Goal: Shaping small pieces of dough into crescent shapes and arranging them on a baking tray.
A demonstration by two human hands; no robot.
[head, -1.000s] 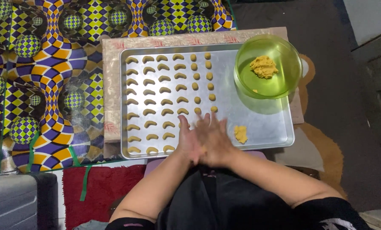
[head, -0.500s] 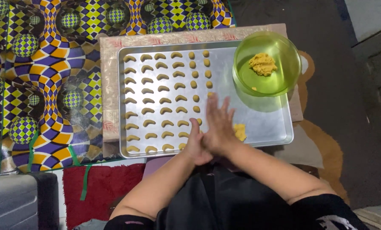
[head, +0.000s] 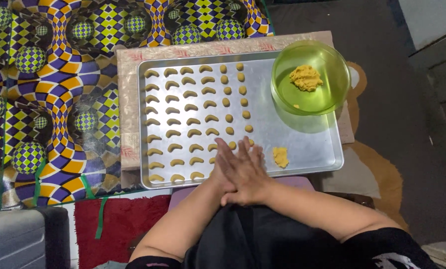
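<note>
The right hand (head: 245,172) lies flat over the left hand (head: 222,180), palms pressed together above the near edge of the baking tray (head: 302,149); neither grip is clenched, both are flattened against each other, and whether a bit of dough sits between the palms cannot be told; to roll well here, I judge light even pressure and short strokes would keep a piece uniform with the others, and the palms should stay over the tray; just right of the hands a small dough lump (head: 280,156) rests on the bare metal; further out, rows of crescent dough pieces (head: 183,119) fill the tray's left half, with a column of small oval pieces (head: 229,103) beside them; a green bowl (head: 327,94) holding more dough (head: 305,77) stands on the far right corner; the tray sits on a patterned board (head: 128,109) over a mat with bright chequered swirls (head: 48,99); a red rug (head: 113,224) and dark floor (head: 407,124) lie around
</note>
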